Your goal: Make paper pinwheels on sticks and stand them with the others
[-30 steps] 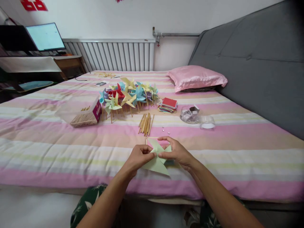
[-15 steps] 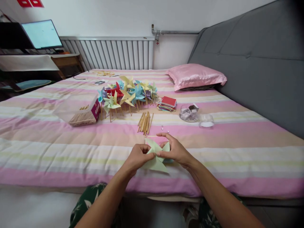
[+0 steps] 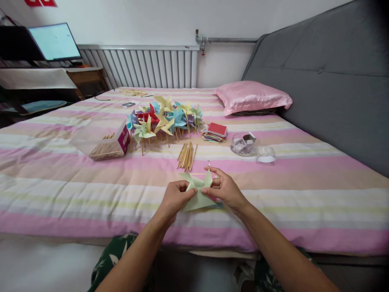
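A pale green paper pinwheel (image 3: 199, 200), its corners folded up, is held between both hands near the bed's front edge. My left hand (image 3: 176, 198) pinches its left side, thumb on the front. My right hand (image 3: 225, 188) grips the right side with the thumb, its index finger stretched out beyond the paper. Pink and blue paper shows partly behind and under the pinwheel. Just beyond my hands lies a bundle of thin wooden sticks (image 3: 187, 157). A tiny shiny bead (image 3: 208, 165) sits by my right index fingertip.
Several finished pinwheels (image 3: 164, 119) stand in the middle of the bed. Left of them is a clear box (image 3: 106, 148) of sticks. A stack of coloured paper (image 3: 215, 133), a round container (image 3: 243, 144) and a tape roll (image 3: 266, 155) lie right. A pink pillow (image 3: 252, 97) rests behind.
The lower blade of the green paper has swung and a corner is folded up toward the centre. Both hands stay on the paper, the right fingers shifting slightly.
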Demonstrator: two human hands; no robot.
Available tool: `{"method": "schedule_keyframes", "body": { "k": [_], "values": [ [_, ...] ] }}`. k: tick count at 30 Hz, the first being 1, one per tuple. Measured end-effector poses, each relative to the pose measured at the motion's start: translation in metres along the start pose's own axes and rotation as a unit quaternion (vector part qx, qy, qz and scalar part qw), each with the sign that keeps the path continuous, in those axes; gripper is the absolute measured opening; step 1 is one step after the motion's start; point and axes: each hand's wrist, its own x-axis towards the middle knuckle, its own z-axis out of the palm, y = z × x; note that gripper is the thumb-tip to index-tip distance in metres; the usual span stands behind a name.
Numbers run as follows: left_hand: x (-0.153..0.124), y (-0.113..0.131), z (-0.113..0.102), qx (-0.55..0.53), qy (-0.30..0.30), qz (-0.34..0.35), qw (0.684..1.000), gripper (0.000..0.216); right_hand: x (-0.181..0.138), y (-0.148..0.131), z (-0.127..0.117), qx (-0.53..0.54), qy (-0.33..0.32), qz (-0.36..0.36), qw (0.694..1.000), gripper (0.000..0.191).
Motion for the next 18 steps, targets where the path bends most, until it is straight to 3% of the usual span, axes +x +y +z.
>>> {"method": "schedule_keyframes", "body": {
  "k": [8, 18],
  "values": [
    [-0.0006, -0.0011, -0.001, -0.015, -0.002, -0.01, 1.0, 0.022, -0.0015, -0.0066, -0.0023, -0.009, 0.034, 0.006, 0.999, 0.067],
    [0.0003, -0.0015, -0.0014, -0.018, 0.0, -0.016, 1.0, 0.022, 0.0015, -0.0052, -0.009, -0.007, 0.092, -0.036, 0.995, 0.062]
  ]
}}
